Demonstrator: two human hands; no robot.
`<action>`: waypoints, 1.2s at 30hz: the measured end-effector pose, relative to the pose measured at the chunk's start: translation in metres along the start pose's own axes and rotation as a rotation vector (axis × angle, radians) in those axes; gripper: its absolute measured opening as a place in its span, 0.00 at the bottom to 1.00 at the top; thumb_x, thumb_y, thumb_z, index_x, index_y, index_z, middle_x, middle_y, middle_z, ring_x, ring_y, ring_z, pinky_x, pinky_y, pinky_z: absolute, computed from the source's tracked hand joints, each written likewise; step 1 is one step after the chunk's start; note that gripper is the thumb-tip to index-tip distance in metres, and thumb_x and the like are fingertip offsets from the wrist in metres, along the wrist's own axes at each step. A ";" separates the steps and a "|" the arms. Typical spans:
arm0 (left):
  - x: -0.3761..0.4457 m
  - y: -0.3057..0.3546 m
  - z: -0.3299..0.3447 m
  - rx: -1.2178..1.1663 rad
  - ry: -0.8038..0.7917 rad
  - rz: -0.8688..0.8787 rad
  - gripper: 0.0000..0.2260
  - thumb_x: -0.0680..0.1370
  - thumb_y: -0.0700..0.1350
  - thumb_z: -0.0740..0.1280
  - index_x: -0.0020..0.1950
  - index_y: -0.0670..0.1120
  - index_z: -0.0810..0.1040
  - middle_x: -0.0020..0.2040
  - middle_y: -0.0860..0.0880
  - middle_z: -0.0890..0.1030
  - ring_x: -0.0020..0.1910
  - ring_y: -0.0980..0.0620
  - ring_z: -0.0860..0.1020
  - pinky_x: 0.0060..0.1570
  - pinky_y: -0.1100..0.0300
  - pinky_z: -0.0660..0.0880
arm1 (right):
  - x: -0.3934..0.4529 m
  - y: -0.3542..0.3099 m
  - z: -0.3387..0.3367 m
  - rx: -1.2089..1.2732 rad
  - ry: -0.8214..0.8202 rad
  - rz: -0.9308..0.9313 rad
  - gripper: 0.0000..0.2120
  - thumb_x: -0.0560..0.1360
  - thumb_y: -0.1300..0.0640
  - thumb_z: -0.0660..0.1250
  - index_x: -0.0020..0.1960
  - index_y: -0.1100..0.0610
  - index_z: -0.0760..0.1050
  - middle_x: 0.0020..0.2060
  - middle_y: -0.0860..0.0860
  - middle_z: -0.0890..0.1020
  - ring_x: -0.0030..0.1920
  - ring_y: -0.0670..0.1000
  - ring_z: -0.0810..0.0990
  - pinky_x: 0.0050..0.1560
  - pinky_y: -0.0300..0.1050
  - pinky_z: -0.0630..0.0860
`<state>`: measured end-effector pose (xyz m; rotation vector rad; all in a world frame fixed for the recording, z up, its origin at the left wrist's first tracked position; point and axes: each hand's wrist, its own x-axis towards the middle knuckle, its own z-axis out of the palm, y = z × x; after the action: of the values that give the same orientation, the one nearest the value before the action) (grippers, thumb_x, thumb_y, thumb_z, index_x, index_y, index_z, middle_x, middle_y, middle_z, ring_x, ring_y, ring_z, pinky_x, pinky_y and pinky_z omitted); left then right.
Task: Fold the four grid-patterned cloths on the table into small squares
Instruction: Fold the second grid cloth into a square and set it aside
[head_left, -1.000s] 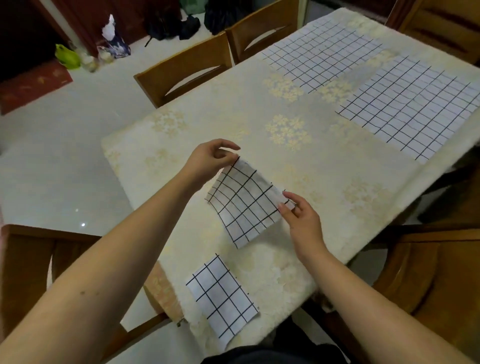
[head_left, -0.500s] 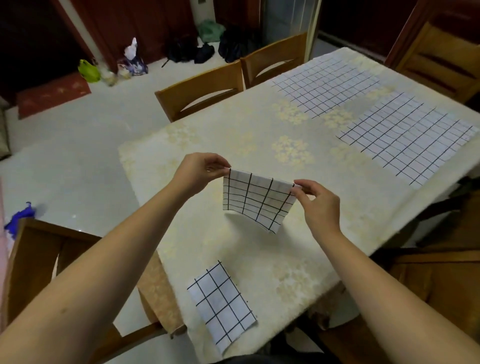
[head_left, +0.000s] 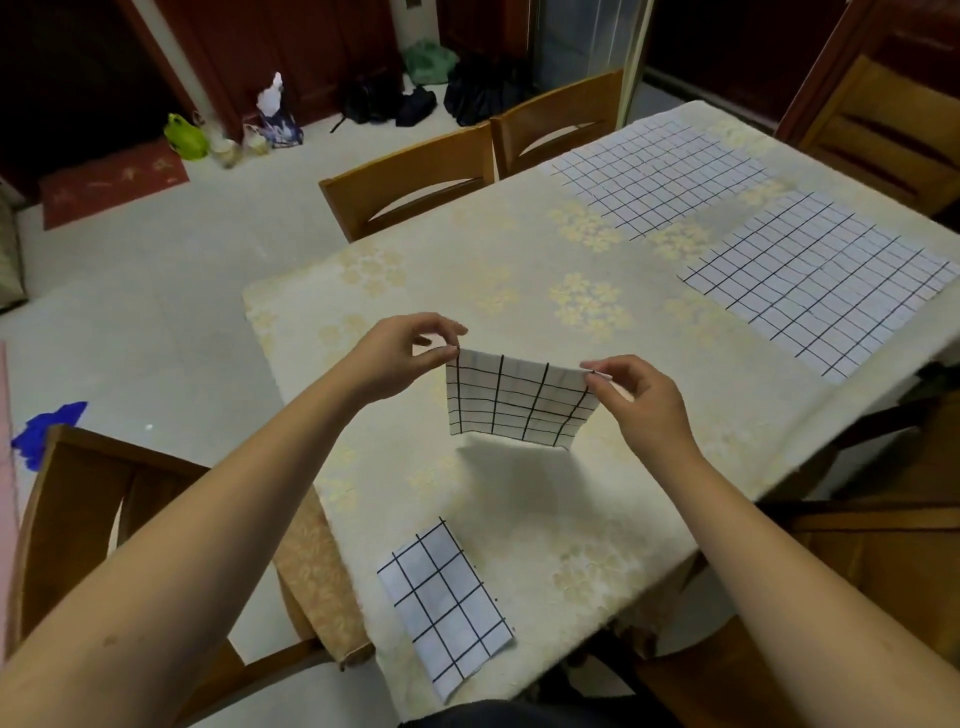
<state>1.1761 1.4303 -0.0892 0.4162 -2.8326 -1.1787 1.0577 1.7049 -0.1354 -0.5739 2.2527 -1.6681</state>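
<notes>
Partly folded grid cloth (head_left: 522, 400): held above the surface (head_left: 519, 270), left hand (head_left: 402, 358) and right hand (head_left: 641, 397) each pinching a top corner. Folded square (head_left: 447, 605): near edge. Two flat cloths (head_left: 657, 179) (head_left: 818, 278): far right.

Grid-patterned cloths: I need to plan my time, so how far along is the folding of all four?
One looks done: the small folded white grid cloth lies near the table's front edge. One is in hand: the left hand and right hand pinch the top corners of a partly folded grid cloth held above the floral tablecloth. Two remain: the far flat cloth and near-right flat cloth.
</notes>
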 end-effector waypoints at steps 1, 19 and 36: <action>-0.003 0.001 0.000 -0.050 -0.041 -0.019 0.02 0.79 0.47 0.67 0.47 0.52 0.79 0.53 0.57 0.82 0.52 0.57 0.79 0.52 0.62 0.76 | -0.001 0.000 -0.003 0.037 -0.026 0.027 0.04 0.74 0.58 0.71 0.43 0.51 0.79 0.42 0.44 0.83 0.44 0.41 0.80 0.47 0.38 0.74; 0.020 -0.076 0.130 -0.577 -0.210 -0.596 0.22 0.77 0.48 0.71 0.69 0.51 0.68 0.53 0.45 0.80 0.52 0.47 0.79 0.55 0.52 0.76 | 0.034 0.106 0.017 0.016 0.017 0.349 0.07 0.76 0.56 0.69 0.53 0.56 0.78 0.41 0.53 0.82 0.39 0.51 0.80 0.42 0.47 0.75; 0.000 -0.088 0.177 -0.252 -0.163 -0.591 0.25 0.78 0.51 0.68 0.73 0.53 0.62 0.46 0.49 0.79 0.44 0.51 0.77 0.39 0.61 0.72 | -0.042 0.158 0.033 -0.348 0.033 0.421 0.17 0.80 0.57 0.61 0.68 0.53 0.68 0.55 0.50 0.76 0.53 0.50 0.76 0.53 0.47 0.76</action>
<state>1.1712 1.4934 -0.2769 1.2463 -2.7087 -1.7022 1.0865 1.7371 -0.2961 -0.1215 2.4871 -1.1024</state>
